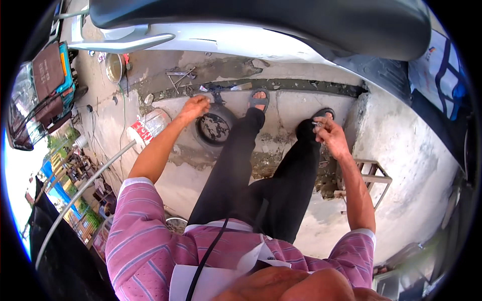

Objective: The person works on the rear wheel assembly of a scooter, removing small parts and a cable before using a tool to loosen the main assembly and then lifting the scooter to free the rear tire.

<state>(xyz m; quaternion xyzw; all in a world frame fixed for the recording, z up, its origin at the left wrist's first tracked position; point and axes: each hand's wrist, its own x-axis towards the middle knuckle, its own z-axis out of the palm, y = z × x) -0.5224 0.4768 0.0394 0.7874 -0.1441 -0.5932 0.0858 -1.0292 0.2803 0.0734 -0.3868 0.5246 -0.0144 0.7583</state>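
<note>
My left hand (195, 107) is raised over the floor on the left, its fingers curled together at the tips. Whatever it may hold is too small to make out. Below and beside it lies a black round tyre or basin (232, 118) with dark liquid in the middle. On the right, my right hand (330, 136) is in front of my right lower leg, thumb and fingers pinched on a small greyish piece (316, 125) whose kind I cannot tell. Across the top stretches a scooter with a black seat (261, 15) and white body panels (226, 40); neither hand touches it.
A white and red bucket (153, 124) stands left of the tyre, a grey pipe (90, 183) near it. Metal tools (181, 78) lie on the floor by a shallow gutter (301, 86). A small metal-framed stool (374, 178) is at right. A metal basin (114, 67) sits far left.
</note>
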